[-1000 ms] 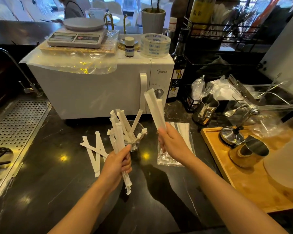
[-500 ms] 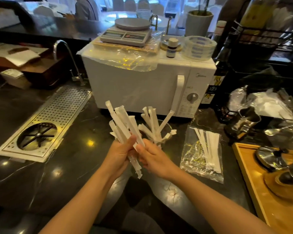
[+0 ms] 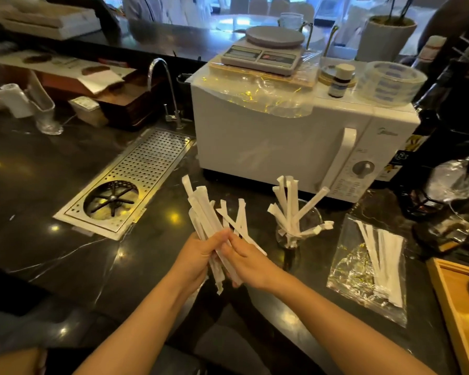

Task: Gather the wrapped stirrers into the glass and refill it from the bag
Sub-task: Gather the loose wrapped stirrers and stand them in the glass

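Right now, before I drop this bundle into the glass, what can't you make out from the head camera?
- Bundle of wrapped stirrers: its count, since the pieces overlap and the left hand and right hand cover the middle.
- Glass: the free room inside, hidden by stirrers already standing in it.
- Bag: how many stirrers remain, because of glare on the plastic.

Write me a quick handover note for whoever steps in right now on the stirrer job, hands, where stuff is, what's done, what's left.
Left hand: shut on the bundle of wrapped stirrers, held above the counter.
Right hand: gripping the same bundle lower down.
Glass: upright on the counter before the microwave, holding several stirrers that fan out.
Bag: flat, right of the glass, stirrers still inside.
Done: the glass is partly filled.
Left: put the bundle into the glass, then top up from the bag.
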The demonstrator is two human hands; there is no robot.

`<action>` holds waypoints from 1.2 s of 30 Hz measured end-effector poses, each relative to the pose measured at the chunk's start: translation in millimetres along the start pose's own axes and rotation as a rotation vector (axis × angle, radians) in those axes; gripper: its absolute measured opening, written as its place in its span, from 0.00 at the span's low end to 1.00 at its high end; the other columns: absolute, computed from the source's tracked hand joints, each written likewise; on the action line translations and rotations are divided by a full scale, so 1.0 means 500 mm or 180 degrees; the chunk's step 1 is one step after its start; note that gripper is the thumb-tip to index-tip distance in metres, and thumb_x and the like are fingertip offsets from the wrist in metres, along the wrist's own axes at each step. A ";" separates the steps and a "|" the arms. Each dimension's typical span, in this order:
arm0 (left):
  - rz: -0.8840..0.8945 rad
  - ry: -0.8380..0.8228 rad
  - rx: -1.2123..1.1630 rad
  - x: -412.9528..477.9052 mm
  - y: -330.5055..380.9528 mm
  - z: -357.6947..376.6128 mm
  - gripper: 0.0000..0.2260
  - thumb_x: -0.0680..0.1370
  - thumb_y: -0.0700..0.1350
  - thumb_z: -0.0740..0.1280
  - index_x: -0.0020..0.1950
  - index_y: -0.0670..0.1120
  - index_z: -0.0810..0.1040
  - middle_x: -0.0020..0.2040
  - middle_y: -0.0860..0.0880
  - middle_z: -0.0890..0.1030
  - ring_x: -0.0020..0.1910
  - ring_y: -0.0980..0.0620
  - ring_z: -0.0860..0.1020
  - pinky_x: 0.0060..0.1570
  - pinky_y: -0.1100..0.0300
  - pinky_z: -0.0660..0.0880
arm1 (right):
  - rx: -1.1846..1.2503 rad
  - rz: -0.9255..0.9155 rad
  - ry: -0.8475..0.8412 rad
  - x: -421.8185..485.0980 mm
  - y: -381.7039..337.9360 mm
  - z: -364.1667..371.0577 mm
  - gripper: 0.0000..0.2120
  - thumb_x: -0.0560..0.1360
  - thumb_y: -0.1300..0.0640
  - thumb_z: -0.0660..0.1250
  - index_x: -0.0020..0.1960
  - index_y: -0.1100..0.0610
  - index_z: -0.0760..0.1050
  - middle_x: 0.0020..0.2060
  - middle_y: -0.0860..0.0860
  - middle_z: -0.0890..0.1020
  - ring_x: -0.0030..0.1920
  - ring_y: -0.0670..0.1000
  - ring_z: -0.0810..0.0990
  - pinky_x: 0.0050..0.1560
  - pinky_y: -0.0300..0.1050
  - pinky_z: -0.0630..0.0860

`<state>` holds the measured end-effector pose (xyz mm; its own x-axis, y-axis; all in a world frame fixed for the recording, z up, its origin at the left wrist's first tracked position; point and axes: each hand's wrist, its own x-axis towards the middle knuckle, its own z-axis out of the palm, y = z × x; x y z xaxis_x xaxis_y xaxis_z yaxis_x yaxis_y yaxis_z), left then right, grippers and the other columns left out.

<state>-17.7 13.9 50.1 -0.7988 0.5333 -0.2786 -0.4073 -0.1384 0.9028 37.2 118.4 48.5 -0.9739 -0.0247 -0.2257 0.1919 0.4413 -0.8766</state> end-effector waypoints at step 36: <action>-0.0241 0.0140 0.0052 0.100 -0.003 -0.100 0.13 0.77 0.51 0.58 0.34 0.47 0.65 0.19 0.52 0.65 0.19 0.59 0.63 0.23 0.67 0.66 | -0.2080 0.1893 0.1001 0.178 0.058 -0.017 0.19 0.74 0.56 0.65 0.62 0.63 0.66 0.61 0.61 0.74 0.61 0.60 0.73 0.57 0.52 0.73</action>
<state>-79.3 -1.0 18.2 -0.7848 0.5044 -0.3600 -0.4602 -0.0853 0.8837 -44.8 136.7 6.8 -0.7441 0.5684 -0.3512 0.6556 0.7224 -0.2198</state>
